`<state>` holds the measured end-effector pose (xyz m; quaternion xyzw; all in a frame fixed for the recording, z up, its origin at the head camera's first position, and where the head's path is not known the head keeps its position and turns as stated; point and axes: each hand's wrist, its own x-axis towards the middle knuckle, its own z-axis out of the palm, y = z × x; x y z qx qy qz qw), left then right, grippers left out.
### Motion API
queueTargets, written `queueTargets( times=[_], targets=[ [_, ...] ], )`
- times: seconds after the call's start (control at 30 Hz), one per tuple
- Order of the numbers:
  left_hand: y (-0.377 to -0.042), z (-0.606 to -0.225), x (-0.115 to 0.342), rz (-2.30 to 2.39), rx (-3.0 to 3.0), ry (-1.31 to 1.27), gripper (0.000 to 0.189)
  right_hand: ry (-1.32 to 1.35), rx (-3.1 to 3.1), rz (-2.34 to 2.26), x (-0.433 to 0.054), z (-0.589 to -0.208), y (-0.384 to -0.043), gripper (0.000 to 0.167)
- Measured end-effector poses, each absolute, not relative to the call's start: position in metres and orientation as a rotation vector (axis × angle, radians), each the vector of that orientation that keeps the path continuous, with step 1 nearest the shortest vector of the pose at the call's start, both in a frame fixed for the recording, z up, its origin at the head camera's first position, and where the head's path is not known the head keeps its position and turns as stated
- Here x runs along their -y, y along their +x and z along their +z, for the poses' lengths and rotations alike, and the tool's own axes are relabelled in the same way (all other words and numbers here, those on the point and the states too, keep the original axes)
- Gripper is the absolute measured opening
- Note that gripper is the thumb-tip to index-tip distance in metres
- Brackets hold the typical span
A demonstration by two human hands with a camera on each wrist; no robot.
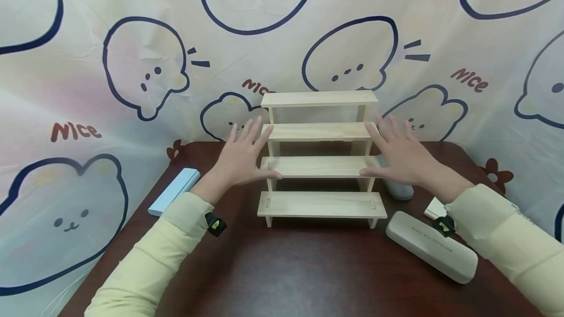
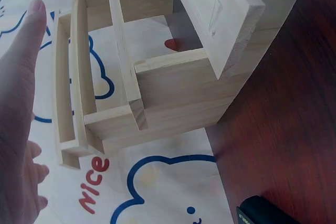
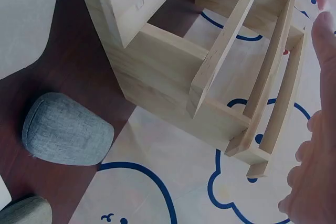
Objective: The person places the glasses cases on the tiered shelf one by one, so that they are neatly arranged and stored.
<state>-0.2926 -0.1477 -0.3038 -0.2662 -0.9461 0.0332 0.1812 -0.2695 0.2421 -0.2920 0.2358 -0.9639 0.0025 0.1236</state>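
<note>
A pale wooden four-step display rack point(image 1: 321, 204) stands upright on the dark table. My left hand point(image 1: 242, 153), fingers spread, is over the rack's left side, its thumb reaching across the second step from the bottom in the head view. On the opposite side, my right hand point(image 1: 403, 155) is spread in the same way, its thumb overlapping that step's right end. Both wrist views show a gap between the hand and the rack point(image 2: 173, 93), with nothing held. Behind the right hand, a grey fabric-covered case point(image 3: 68, 129) is partly hidden in the head view.
A light blue box point(image 1: 175, 192) lies at the table's left edge. Front right rests a whitish glasses case point(image 1: 432, 246), with a small white item point(image 1: 435, 208) partly hidden by the right wrist. A printed curtain point(image 1: 246, 57) hangs behind the table point(image 1: 282, 268).
</note>
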Motion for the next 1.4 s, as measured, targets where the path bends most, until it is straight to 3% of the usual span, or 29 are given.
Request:
queueTargets(
  times=[0.37, 0.6, 1.03, 1.4],
  targets=[
    [-0.289, -0.315, 0.165, -0.210, 2.611, -0.796, 0.120, 0.764, 2.679, 0.127, -0.262, -0.290, -0.262, 0.111],
    [-0.284, -0.332, 0.176, -0.609, 2.750, -0.671, 0.114, 0.799, 2.573, 0.202, -0.279, -0.294, -0.255, 0.103],
    [-0.294, -0.363, 0.175, -1.487, 2.747, -0.401, 0.085, 0.745, 2.556, 0.297, -0.300, -0.308, -0.236, 0.101],
    [-0.308, -0.378, 0.170, -1.969, 2.606, -0.337, 0.077, 0.647, 2.691, 0.438, -0.317, -0.323, -0.215, 0.098]
  ],
)
